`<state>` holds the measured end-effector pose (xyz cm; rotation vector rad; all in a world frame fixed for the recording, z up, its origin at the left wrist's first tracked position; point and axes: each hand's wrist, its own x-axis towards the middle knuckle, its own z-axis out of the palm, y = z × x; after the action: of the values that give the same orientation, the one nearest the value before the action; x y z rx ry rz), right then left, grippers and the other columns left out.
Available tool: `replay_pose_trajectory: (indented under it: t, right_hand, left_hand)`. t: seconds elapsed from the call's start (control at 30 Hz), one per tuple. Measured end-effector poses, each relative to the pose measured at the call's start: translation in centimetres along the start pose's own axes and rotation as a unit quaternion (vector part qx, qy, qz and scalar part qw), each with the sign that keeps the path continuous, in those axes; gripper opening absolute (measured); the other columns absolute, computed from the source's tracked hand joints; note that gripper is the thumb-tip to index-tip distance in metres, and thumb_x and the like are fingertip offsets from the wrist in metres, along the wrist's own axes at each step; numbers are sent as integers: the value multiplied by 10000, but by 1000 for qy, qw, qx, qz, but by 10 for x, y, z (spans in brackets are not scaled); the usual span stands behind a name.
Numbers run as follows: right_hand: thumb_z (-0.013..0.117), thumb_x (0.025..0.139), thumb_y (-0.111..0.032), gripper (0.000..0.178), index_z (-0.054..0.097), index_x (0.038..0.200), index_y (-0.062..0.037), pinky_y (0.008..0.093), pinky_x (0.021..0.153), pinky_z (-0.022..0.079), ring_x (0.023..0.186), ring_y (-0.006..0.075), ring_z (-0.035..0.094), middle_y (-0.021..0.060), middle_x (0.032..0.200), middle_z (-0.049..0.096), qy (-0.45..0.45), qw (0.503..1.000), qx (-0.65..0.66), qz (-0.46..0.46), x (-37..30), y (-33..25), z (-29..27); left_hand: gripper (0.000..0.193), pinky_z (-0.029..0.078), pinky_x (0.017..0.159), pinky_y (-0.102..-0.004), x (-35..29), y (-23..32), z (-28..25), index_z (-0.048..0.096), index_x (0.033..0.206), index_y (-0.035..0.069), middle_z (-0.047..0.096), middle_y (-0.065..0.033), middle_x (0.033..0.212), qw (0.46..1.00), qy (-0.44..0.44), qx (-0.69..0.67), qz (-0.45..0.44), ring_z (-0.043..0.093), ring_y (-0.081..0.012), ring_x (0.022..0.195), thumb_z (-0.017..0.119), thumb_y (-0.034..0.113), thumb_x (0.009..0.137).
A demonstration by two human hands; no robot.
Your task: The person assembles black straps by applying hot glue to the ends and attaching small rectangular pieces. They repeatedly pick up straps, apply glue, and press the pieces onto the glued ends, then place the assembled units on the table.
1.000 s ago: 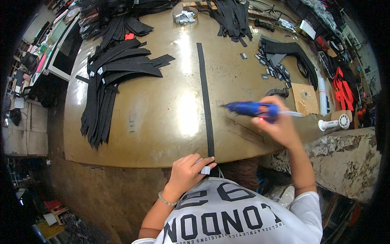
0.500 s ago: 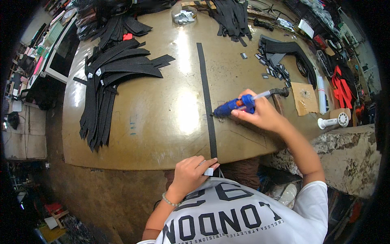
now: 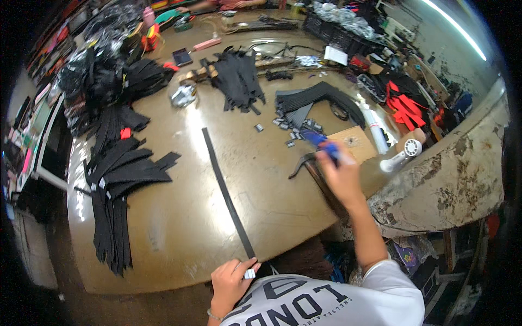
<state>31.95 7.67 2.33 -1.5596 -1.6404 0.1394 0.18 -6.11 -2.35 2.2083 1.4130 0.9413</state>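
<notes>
A long black webbing strap (image 3: 222, 183) lies lengthwise on the table. My left hand (image 3: 230, 283) is closed at the table's front edge, pinching the strap's near end. A small white tag (image 3: 249, 274) sticks out by its fingers. Up to the right, my right hand (image 3: 343, 173) grips a blue glue gun (image 3: 315, 137), blurred by motion. Its nozzle is near a scatter of small grey-and-black tags (image 3: 290, 144) and a piece of brown cardboard (image 3: 360, 140). A hammer (image 3: 300, 164) lies just left of this hand, partly hidden.
Black strap bundles lie at the left (image 3: 111, 228) and far middle (image 3: 236, 79) of the table (image 3: 163, 217). Coiled black webbing (image 3: 321, 95), clear glue sticks (image 3: 376, 130) and a white handheld fan (image 3: 399, 156) sit on the right. A person's arm (image 3: 244, 4) shows at the far edge.
My right hand has carried the glue gun away from the strap toward the tags and cardboard. My left hand stays at the strap's near end. The view has tilted up and turned right.
</notes>
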Motion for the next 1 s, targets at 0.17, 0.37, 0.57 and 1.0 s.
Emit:
replay_pose_trajectory:
  t: [0.17,0.37,0.57,1.0]
  right_hand:
    - [613,939,-377,418,647,977,38,476,773,499,888,435,649,267,923,675,139,953,-149,225,-14,64,-54]
    - [514,973,-398,459,659,954,37,537,799,477,856,464,628,284,838,651,-98,941,-243,216,24,-9,-82]
    - [524,970,-290,524,408,1412,-33,552,995,404,1279,404,428,197,1421,421,-20,915,-370,160,198,125,52]
    - [770,789,-341,449,613,1162,-148,567,1018,371,1260,346,462,110,1286,544,-7,926,-296,236,239,204,42]
  left_hand:
    - [221,400,474,-367,4,2,-4,738,910,144,486,-61,602,1000,-15,4,17,533,-245,533,830,228,728]
    - [154,390,484,-384,11,10,-5,694,821,83,469,-77,616,998,16,20,52,512,-255,536,793,191,772]
    - [145,385,480,-385,10,12,-5,688,798,78,474,-80,602,998,23,0,50,506,-254,527,798,166,762]
    - [194,404,485,-343,-3,-6,-2,725,959,157,481,-30,653,996,-33,44,65,532,-208,566,769,227,784]
